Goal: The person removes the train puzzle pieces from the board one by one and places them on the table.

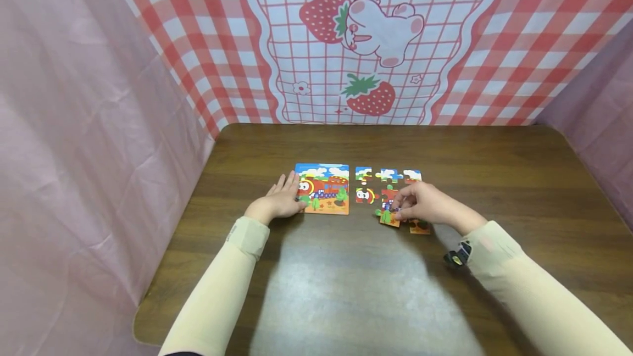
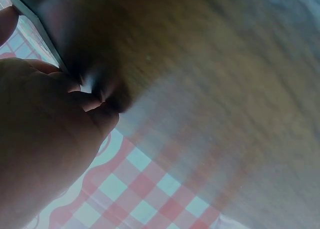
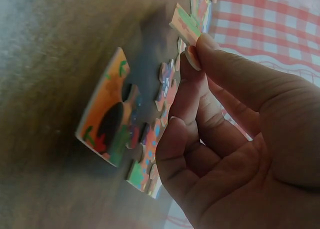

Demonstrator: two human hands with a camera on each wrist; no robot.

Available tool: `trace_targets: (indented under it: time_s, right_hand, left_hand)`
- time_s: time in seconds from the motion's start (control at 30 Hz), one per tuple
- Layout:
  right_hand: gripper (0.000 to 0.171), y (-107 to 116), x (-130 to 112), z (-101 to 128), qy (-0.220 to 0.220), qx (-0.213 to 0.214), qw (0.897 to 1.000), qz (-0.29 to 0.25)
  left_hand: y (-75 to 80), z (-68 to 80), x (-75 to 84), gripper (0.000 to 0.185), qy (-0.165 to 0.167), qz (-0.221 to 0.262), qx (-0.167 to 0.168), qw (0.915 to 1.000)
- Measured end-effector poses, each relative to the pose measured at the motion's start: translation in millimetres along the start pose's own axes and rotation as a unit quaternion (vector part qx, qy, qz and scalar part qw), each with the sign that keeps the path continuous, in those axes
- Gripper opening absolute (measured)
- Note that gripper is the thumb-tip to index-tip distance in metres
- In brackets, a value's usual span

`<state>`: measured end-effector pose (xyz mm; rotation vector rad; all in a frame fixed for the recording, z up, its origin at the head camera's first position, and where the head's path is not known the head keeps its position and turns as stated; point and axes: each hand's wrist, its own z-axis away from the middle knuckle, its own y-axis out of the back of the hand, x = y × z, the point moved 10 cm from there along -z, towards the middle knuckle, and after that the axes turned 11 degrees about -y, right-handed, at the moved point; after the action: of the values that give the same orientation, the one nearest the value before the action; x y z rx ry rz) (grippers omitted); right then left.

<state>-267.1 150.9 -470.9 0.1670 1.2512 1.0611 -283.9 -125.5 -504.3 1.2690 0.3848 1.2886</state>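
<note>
My right hand [image 1: 427, 203] pinches a puzzle piece [image 1: 388, 217] between thumb and fingertips. The piece shows a green tree on orange ground, and in the right wrist view it is raised off the table, tilted. Around and under that hand lie loose puzzle pieces, among them one with a white-eyed red face [image 1: 365, 195] and an orange corner piece [image 3: 105, 121]. My left hand [image 1: 281, 199] rests at the left edge of a square train picture board [image 1: 323, 173], its fingers extended and its thumb near the lower left corner. The fingers partly cover that edge.
The pieces lie in loose rows just right of the board, with gaps between them, including a cloud piece [image 1: 388, 174] at the back. All sit on a brown wooden table [image 1: 494, 163]. A red checked strawberry cloth [image 1: 366, 43] hangs behind its far edge.
</note>
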Motion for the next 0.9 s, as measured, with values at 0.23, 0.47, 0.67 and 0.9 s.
trace_targets:
  time_s: [0.23, 0.47, 0.67, 0.9]
  right_hand:
    - [0.014, -0.9, 3.4, 2.9, 0.004, 0.030, 0.999, 0.031]
    - [0.011, -1.1, -0.2, 3.8, 0.016, 0.074, 0.993, 0.088]
    - [0.011, -2.1, -4.6, 5.1, 0.022, 0.080, 0.992, 0.096]
    - [0.014, 1.7, -3.6, 5.7, 0.024, 0.102, 0.987, 0.123]
  left_hand:
    - [-0.5, -1.0, 0.2, 0.083, 0.000, -0.001, 0.000, 1.0000]
    - [-2.3, -0.3, -2.6, 0.083, 0.002, -0.009, -0.001, 1.0000]
    - [-2.8, -0.1, -2.9, 0.084, 0.003, -0.008, 0.000, 1.0000]
    - [-0.7, -0.8, -0.6, 0.083, 0.005, -0.009, 0.001, 0.9999]
